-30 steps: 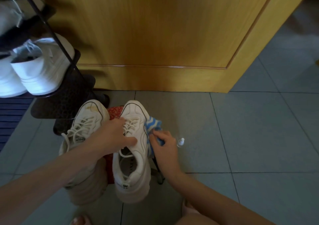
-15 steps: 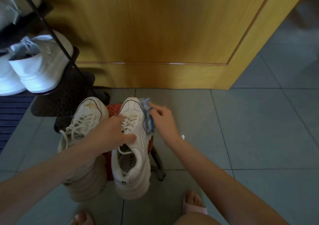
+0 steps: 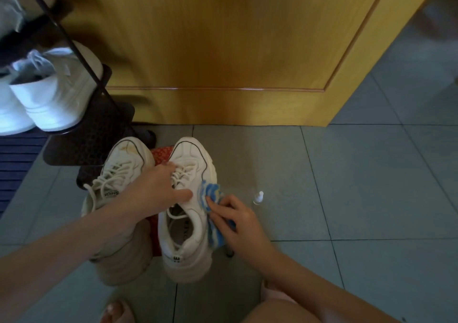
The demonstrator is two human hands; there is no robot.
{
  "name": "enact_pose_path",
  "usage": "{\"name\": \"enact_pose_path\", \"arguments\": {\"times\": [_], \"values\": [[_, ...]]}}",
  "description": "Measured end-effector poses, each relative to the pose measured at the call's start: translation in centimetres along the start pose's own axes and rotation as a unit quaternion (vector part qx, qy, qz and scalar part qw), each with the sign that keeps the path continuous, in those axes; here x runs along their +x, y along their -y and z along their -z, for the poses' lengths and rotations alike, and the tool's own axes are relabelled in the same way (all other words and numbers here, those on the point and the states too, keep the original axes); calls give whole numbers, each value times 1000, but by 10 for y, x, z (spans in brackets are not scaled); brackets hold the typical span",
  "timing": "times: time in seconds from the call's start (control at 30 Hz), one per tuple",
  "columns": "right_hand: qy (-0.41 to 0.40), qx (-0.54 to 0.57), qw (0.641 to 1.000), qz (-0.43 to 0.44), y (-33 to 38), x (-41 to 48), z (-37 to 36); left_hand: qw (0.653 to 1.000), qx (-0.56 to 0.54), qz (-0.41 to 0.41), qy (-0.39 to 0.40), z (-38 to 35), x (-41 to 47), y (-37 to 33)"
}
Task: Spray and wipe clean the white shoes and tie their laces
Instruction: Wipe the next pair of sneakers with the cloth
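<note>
Two white chunky sneakers rest side by side on a small red stool. The left shoe has loose laces and a yellowish stain at its toe. My left hand presses on the laces and tongue of the right shoe, holding it steady. My right hand grips a blue and white cloth against the right shoe's outer side, about mid-length. A small white spray bottle stands on the floor tile just right of the cloth.
A black shoe rack at the left holds other white sneakers. A wooden door stands right behind the stool. Grey floor tiles stretch to the right. My feet in pink slippers sit at the bottom edge.
My right hand has slid the cloth back from near the right shoe's toe down to its middle side. The left hand has kept its hold on the laces.
</note>
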State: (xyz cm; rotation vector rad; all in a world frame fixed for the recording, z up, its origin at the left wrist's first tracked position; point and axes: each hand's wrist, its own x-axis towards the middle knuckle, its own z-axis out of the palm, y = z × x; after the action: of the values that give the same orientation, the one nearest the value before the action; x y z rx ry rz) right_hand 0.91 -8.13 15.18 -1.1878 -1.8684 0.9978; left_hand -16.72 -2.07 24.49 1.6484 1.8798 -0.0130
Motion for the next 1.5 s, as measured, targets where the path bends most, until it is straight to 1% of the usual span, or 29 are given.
{"name": "enact_pose_path", "arguments": {"times": [0.1, 0.13, 0.2, 0.23, 0.27, 0.37, 0.47, 0.53, 0.67, 0.77, 0.83, 0.87, 0.9, 0.97, 1.0, 1.07, 1.17, 1.23, 1.33, 1.5], "values": [[30, -19, 999, -4, 0, -6, 18, 1000, -14, -2, 0, 0, -1, 1], [14, -12, 1000, -16, 1, 0, 25, 1000, -15, 0, 1, 0, -1, 1], [-61, 13, 997, -50, 8, 28, 33, 1000, -21, 6, 4, 0, -1, 1], [-80, 21, 995, -65, 11, 46, 31, 1000, -26, 8, 7, 0, -1, 1], [-76, 16, 994, -75, 16, 61, 24, 1000, -27, 7, 5, 0, -1, 0], [-41, -21, 997, -69, 20, 73, -6, 1000, -14, 0, -7, 1, 0, -1], [-33, -3, 998, -58, 16, 51, -7, 1000, -10, 0, -10, 0, 1, 1], [-10, 9, 999, -29, 16, 32, -4, 1000, -12, 1, -3, -1, 2, 0], [51, 23, 998, 8, 14, -1, -3, 1000, 2, -2, 2, 0, 0, 1], [108, 34, 994, -1, 14, -17, 10, 1000, 0, -1, 6, 0, -1, 1], [142, 10, 990, -4, 14, -19, 25, 1000, -5, 2, 8, 1, -2, 0], [140, -1, 990, -2, 14, -15, 33, 1000, -8, 4, 8, 1, -2, 0], [118, -7, 993, -5, 14, -5, 39, 1000, -11, 5, 8, 1, -2, 0], [45, -6, 998, -52, 22, 25, 42, 1000, -17, 6, 13, 2, -3, -1], [28, 5, 996, -83, 26, 42, 37, 1000, -20, 3, 17, 2, -3, -2], [42, 14, 993, -110, 36, 65, 19, 999, -32, -5, 14, 2, -3, -3], [43, 2, 996, -75, 34, 65, 0, 999, -34, -11, 7, 2, -4, -2], [46, 9, 997, -53, 31, 55, 1, 999, -34, -12, 5, 1, -3, -1], [71, 24, 997, -1, 28, 40, 4, 1000, -23, -10, 5, 1, -2, -3], [132, 38, 990, 0, 19, 10, 15, 1000, 1, -6, 1, 0, -1, 0]]}}
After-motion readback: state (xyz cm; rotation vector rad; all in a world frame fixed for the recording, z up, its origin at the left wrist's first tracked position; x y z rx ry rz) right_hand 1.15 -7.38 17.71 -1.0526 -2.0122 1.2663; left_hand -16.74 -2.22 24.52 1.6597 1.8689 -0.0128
